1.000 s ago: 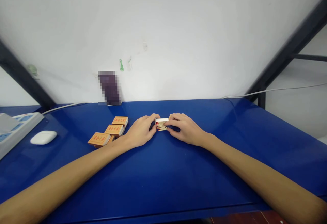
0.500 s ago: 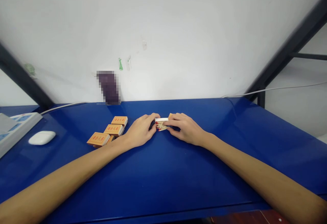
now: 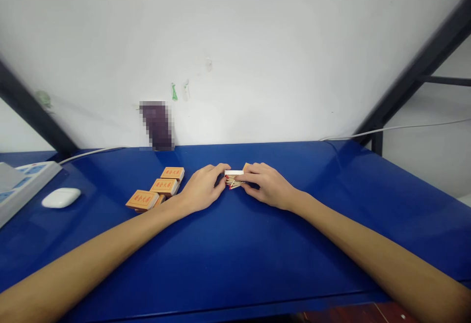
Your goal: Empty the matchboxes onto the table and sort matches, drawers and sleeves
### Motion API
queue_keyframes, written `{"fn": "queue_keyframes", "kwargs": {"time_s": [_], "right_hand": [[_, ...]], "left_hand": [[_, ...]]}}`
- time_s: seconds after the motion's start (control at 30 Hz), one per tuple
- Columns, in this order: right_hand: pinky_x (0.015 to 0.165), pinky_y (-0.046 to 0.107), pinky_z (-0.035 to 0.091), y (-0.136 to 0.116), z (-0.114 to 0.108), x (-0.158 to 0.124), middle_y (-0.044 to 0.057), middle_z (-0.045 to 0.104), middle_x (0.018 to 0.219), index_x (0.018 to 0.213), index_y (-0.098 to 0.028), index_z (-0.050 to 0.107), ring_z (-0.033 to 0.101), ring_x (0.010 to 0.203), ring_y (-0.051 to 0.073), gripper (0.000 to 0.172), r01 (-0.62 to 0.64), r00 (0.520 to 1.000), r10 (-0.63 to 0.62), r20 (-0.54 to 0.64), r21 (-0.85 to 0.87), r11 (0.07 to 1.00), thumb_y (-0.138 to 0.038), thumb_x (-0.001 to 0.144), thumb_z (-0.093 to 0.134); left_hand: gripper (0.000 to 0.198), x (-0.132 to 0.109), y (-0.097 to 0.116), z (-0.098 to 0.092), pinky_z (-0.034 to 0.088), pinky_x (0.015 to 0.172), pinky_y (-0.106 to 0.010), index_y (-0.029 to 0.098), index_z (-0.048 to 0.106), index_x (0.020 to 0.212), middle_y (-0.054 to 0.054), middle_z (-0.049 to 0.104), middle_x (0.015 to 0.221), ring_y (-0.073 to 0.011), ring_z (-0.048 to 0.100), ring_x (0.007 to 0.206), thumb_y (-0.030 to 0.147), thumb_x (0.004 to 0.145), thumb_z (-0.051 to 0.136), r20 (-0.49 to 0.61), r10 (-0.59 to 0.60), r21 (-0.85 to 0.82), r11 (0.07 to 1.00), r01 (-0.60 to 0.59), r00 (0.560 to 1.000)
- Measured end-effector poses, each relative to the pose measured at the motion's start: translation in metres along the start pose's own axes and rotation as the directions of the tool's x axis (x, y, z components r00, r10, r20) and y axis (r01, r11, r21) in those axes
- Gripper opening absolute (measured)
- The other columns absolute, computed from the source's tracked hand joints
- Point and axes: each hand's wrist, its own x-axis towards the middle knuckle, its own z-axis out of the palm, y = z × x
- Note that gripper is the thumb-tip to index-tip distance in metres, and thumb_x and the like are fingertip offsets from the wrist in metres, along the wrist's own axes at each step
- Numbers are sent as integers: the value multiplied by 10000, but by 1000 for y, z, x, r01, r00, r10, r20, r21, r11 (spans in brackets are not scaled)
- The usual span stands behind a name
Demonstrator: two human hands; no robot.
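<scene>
A loose bunch of red-headed matches (image 3: 232, 182) lies between my two hands, in front of a narrow white matchbox tray (image 3: 234, 172). My left hand (image 3: 205, 188) has its fingers at the tray's left end and its thumb beside the match heads. From the other side, my right hand (image 3: 267, 184) is closed, thumb and fingers at the plain ends of the matches. Behind its fingertips peeks an orange piece of matchbox (image 3: 246, 167); most of it is hidden. Several orange matchboxes (image 3: 164, 186) with red lettering stand left of my left hand, some stacked.
A white rounded case (image 3: 61, 198) rests on the blue table (image 3: 221, 264) at the left, near a white-and-blue box (image 3: 33, 178). Against the wall leans a pixelated dark object (image 3: 158, 126). Black metal posts (image 3: 412, 67) flank the table, and a white cable (image 3: 405, 127) runs behind.
The matches between my fingers have shifted slightly and lie a bit flatter. Both hands stay in nearly the same place.
</scene>
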Motion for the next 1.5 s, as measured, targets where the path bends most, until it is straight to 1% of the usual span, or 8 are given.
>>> {"fn": "queue_keyframes", "kwargs": {"time_s": [0.2, 0.37, 0.7, 0.87, 1.07, 1.3, 1.5], "right_hand": [[714, 305, 392, 1, 1, -1, 45, 622, 883, 1083, -220, 687, 548, 772, 165, 232, 0, 1000, 1, 19, -29, 1000, -163, 929, 524], [716, 314, 391, 2, 2, -1, 44, 633, 883, 1069, -225, 693, 548, 766, 169, 214, -2, 1000, 2, -2, -20, 1000, -182, 932, 535], [696, 308, 359, -1, -1, 1, 44, 635, 869, 1074, -207, 686, 529, 755, 170, 208, -29, 999, 30, 32, -33, 999, -171, 924, 547], [689, 308, 356, -2, -2, 2, 44, 636, 864, 1053, -214, 682, 528, 749, 170, 197, -36, 998, 37, 41, -37, 999, -172, 926, 538], [699, 309, 362, 0, -1, 2, 51, 640, 875, 1051, -209, 676, 532, 761, 174, 200, -16, 999, 17, 33, -46, 999, -168, 928, 524], [703, 318, 364, -1, -3, 1, 59, 654, 896, 1066, -194, 673, 541, 777, 181, 191, -10, 999, 12, 49, -29, 1000, -197, 934, 535], [705, 322, 366, -1, -3, 1, 57, 659, 905, 1071, -200, 676, 546, 785, 184, 191, -5, 999, 6, 43, -30, 1000, -223, 946, 533]], "left_hand": [[240, 0, 0, 0, 494, 811, -348, 211, 565, 1166, -42, 693, 1008, -207, 641, 888, 236, 954, 454, -17, 11, -31, 999, -11, 1000], [227, 1, 0, 0, 501, 814, -334, 211, 567, 1148, -45, 694, 1046, -196, 651, 908, 211, 948, 460, -21, 26, -68, 997, -27, 999], [241, 2, 1, -1, 503, 811, -301, 212, 602, 1123, -30, 703, 1034, -176, 665, 895, 182, 924, 468, -30, 40, -115, 992, -43, 999], [232, 2, 2, -1, 500, 790, -296, 207, 613, 1103, -34, 699, 1003, -171, 655, 861, 210, 931, 458, -33, 28, -131, 991, -32, 999], [236, 2, 0, -1, 496, 798, -299, 211, 606, 1126, -30, 697, 998, -172, 651, 867, 218, 952, 446, -35, 29, -120, 992, -33, 999], [225, 2, -3, 2, 501, 825, -295, 203, 625, 1116, -32, 710, 1023, -173, 665, 895, 200, 953, 470, -89, 36, -117, 992, -46, 995], [226, 2, -1, 1, 510, 817, -294, 205, 649, 1099, -28, 718, 1006, -172, 671, 871, 224, 955, 476, -100, 12, -127, 992, -25, 995]]}}
